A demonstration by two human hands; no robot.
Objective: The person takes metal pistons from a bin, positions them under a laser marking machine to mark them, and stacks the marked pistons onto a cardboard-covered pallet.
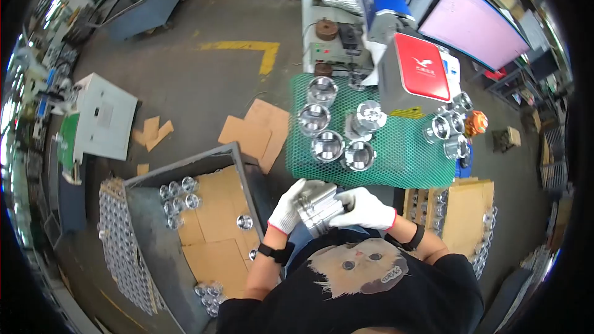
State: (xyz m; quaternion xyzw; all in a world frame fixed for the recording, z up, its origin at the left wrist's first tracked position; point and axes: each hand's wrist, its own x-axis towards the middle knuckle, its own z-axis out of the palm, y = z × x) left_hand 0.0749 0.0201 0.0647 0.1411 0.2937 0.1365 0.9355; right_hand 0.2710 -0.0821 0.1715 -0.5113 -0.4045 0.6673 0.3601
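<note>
Left hand (288, 208) and right hand (366, 210): grip partly closed, both holding the metal workpiece (317, 211) before the tabletop's (405, 164) near edge. Metal cups (314, 119) stand near its left edge.

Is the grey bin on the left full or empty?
Partly filled: the grey bin holds some shiny metal parts, while much of its cardboard lining lies bare.

two hands (367, 209), one green mat (408, 156), one pink screen (473, 25)
</note>
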